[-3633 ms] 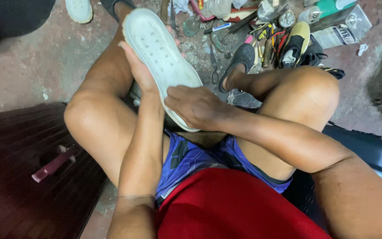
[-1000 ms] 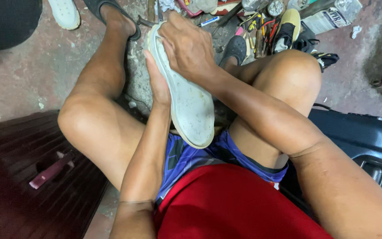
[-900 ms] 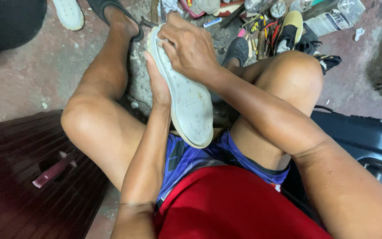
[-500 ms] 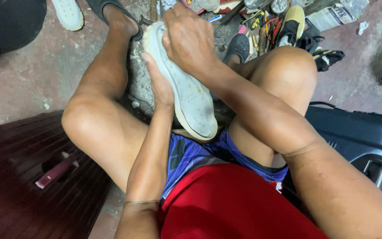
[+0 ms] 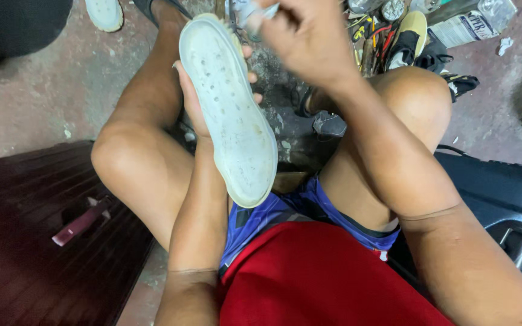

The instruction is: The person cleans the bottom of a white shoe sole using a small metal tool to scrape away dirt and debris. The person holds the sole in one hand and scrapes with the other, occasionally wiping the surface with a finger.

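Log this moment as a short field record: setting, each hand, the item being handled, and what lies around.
Setting: person seated on a stained concrete floor, knees raised
Left hand: grips a white shoe from behind, pale sole facing the camera, toe pointing up
Right hand: raised beside the toe, blurred, closed on something small and pale; what it is cannot be told
Ahead: clutter of tools, a yellow and black shoe
Far left: another white shoe
Left side: dark ribbed case
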